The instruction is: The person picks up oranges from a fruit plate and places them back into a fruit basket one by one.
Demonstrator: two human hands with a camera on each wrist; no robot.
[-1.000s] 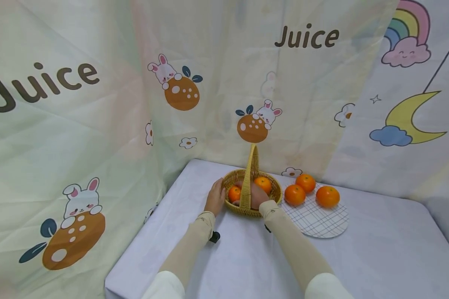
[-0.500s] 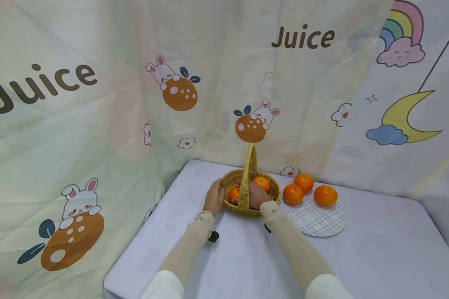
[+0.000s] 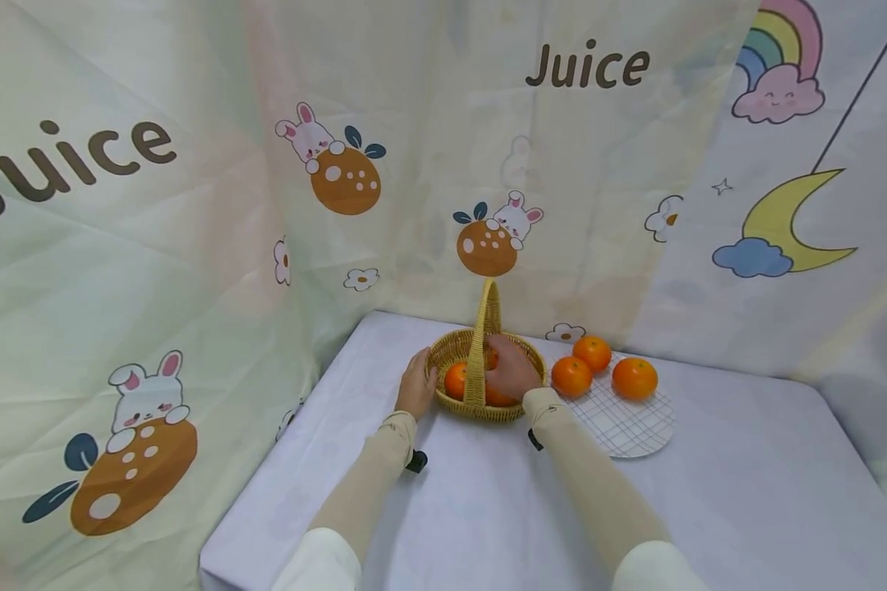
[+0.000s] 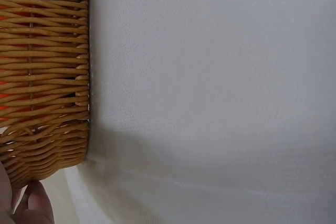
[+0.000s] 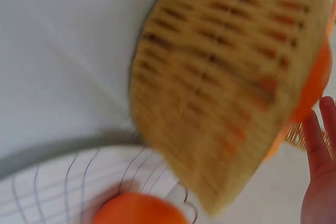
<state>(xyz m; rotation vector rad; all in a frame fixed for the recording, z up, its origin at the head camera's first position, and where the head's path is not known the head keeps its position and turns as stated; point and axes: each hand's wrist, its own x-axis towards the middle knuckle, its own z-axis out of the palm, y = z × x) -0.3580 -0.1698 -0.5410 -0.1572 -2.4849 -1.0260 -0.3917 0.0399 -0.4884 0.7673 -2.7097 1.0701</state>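
Note:
A woven wicker basket (image 3: 498, 413) with a tall arched handle (image 3: 477, 353) stands on the table. Its left side is held by my left hand (image 3: 416, 386), whose fingertips (image 4: 38, 203) touch the wicker in the left wrist view. My right hand (image 3: 516, 369) reaches over the basket's right rim, partly hiding the fruit inside. One orange (image 3: 456, 380) shows left of the handle, and more orange skin appears below the right hand. In the right wrist view, the straight fingers (image 5: 316, 145) lie beside an orange (image 5: 315, 80), apparently touching it; the thumb is out of view.
Right of the basket lies a round white checked mat (image 3: 636, 431) with three oranges: a front-left orange (image 3: 572, 377), a back orange (image 3: 592, 353) and a right orange (image 3: 635, 379). A printed cloth (image 3: 414, 148) hangs behind the table (image 3: 473, 509).
My right hand has risen from the left orange by the handle and shifted right, over the fruit in the basket's right half. My left hand stays at the basket's side. The head view has shifted slightly.

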